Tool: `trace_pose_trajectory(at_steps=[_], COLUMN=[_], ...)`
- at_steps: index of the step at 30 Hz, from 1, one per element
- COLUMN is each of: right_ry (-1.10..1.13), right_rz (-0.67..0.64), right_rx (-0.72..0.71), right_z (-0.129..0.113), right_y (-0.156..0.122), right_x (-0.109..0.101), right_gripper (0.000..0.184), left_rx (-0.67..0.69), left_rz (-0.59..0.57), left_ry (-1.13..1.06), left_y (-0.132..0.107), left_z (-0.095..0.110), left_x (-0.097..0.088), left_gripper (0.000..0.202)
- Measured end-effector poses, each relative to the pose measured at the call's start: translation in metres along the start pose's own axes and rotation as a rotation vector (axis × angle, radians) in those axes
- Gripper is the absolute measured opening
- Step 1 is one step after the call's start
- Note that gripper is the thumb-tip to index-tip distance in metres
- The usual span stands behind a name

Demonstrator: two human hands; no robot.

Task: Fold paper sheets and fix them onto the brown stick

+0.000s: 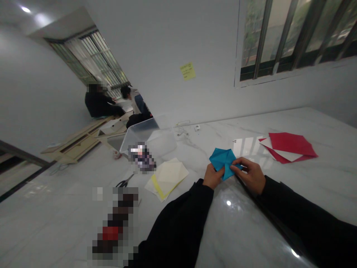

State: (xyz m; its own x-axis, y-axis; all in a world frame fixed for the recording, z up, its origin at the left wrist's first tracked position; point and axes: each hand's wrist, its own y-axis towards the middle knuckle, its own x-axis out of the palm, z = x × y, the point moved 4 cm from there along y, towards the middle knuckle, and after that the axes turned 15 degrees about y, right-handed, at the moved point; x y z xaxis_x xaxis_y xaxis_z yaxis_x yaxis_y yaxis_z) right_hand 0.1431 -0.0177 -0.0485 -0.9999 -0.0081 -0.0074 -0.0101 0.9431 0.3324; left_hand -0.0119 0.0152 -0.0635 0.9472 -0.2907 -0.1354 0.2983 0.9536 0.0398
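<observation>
A folded blue paper [222, 160] lies partly raised over the white marble table [292, 193]. My left hand [213, 176] pinches its near left edge with closed fingers. My right hand [251, 174] grips its right side, thumb and fingers pressed onto the paper. Both arms are in black sleeves.
Red and white folded sheets [287, 147] lie to the right. Pale yellow sheets [169, 175] and black scissors [124, 182] lie to the left, behind them a clear plastic box [147, 136]. Two people sit far off at a wooden desk [83, 139].
</observation>
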Motion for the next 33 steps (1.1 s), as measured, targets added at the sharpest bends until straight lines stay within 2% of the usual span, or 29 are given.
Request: trace_pose_trajectory(at_steps=[9,14,22,24,27,28,31,33], right_ry=[0.008,-0.005,-0.05,0.002,0.089,0.106,0.125,0.147], right_rz=[0.023,0.034,0.068,0.085,0.104,0.088,-0.025,-0.092], right_rx=[0.031,0.052,0.013,0.015,0.044,0.07,0.17,0.208], right_z=[0.002,0.001,0.002,0.001,0.003,0.005,0.014,0.018], right_y=[0.002,0.002,0.0,0.0,0.002,0.003,0.005,0.006], right_x=[-0.001,-0.001,0.0,0.0,0.0,0.0,0.0,0.0], right_gripper=[0.026,0.029,0.027,0.036,0.066,0.067,0.044,0.037], left_rx=[-0.133,-0.091,-0.067,-0.071,-0.067,-0.066,-0.076,-0.09], left_rz=[0.013,-0.017,0.009,0.021,0.038,0.041,0.051,0.059], left_ry=[-0.115,-0.052,0.04,0.037,0.032,0.035,0.06,0.077], left_y=[0.003,0.002,0.001,0.001,0.001,0.0,-0.002,-0.002], left_z=[-0.016,-0.011,-0.008,-0.008,-0.008,-0.007,-0.006,-0.006], left_x=[0.0,-0.001,-0.001,-0.001,-0.001,-0.001,-0.001,-0.002], left_gripper=[0.051,0.051,0.046,0.046,0.045,0.045,0.044,0.044])
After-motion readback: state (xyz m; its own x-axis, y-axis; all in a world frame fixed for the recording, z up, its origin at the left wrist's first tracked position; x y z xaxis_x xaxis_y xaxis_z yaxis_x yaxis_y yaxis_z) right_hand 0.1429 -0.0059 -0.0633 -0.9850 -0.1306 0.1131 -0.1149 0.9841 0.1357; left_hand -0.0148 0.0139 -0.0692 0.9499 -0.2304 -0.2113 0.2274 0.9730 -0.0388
